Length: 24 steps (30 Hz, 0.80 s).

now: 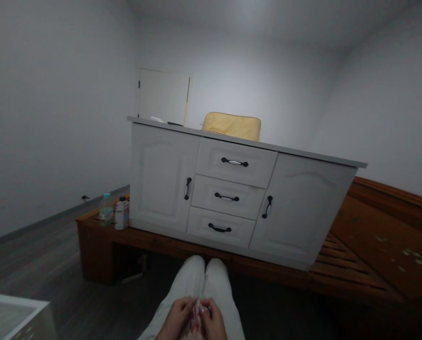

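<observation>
low in frame, left hand (177,318) and right hand (211,321) meet over the lap on white trousers (206,278), fingers curled around a small pale item (196,315); too blurred to identify. ahead: white sideboard (239,189) on a wooden bed frame (356,264), yellow bag (231,126) on top. a bottle (106,208) and white carton (122,213) stand beside it; labels unreadable.

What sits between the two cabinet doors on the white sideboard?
In the head view, three stacked drawers, each with a dark handle, fill the gap between the left door and right door of the sideboard.
</observation>
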Available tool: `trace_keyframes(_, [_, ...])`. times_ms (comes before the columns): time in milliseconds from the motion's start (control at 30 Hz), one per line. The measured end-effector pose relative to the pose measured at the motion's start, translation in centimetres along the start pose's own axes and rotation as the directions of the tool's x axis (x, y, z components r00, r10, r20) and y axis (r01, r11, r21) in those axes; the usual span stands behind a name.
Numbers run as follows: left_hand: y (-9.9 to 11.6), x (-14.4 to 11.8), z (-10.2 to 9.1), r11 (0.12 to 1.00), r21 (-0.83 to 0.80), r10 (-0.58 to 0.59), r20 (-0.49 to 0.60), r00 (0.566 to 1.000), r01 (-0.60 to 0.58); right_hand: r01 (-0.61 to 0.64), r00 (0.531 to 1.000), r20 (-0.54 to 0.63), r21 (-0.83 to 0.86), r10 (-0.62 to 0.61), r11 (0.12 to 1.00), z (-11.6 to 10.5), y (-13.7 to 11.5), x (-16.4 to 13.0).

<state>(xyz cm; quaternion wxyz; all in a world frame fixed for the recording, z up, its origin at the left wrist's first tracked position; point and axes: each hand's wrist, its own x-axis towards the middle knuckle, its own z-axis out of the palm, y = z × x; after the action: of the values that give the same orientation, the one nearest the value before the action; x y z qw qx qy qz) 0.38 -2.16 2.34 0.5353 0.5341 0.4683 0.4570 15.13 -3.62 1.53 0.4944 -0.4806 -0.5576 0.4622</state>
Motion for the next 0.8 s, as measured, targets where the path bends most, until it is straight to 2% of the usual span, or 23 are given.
trace_keyframes(100, [-0.6, 0.4, 0.0, 0.998, 0.067, -0.004, 0.009, 1.0, 0.003, -0.021, 0.998, 0.056, 0.09, 0.016, 0.996, -0.2, -0.1, 0.1])
trace_keyframes(167, [-0.6, 0.5, -0.1, 0.995, 0.098, 0.016, -0.002, 1.0, -0.016, -0.072, 0.997, 0.049, 0.203, 0.063, 0.976, -0.5, -0.5, 0.2])
trace_keyframes(267, [-0.6, 0.6, -0.4, 0.993, 0.112, 0.045, -0.035, 0.998, -0.041, -0.18, 0.98, -0.009, 0.407, 0.201, 0.896, -0.8, -1.3, 0.2])
trace_keyframes(333, [-0.7, 0.6, -0.5, 0.994, 0.103, 0.043, -0.029, 0.999, -0.039, -0.233, 0.967, 0.018, 0.472, 0.255, 0.85, -0.9, -1.7, 0.2])
trace_keyframes(400, [-0.9, 0.7, -0.5, 0.995, 0.095, 0.032, -0.007, 0.999, -0.032, -0.219, 0.973, 0.027, 0.417, 0.229, 0.882, -1.0, -1.7, 0.2])
trace_keyframes(533, [-0.5, 0.4, -0.5, 0.997, 0.072, 0.012, 0.049, 0.999, -0.016, -0.116, 0.993, 0.042, 0.225, 0.109, 0.967, -0.8, -0.9, 0.4])
trace_keyframes(700, [0.8, -0.2, -0.8, 1.0, 0.003, -0.003, -0.051, 0.999, 0.003, -0.059, 0.998, -0.016, 0.098, 0.061, 0.993, -0.4, 0.1, 0.4])
trace_keyframes(800, [0.9, -0.3, -0.5, 1.0, 0.014, -0.003, 0.049, 0.999, 0.003, -0.07, 0.997, 0.022, 0.115, 0.068, 0.991, -0.4, -0.1, 0.4])
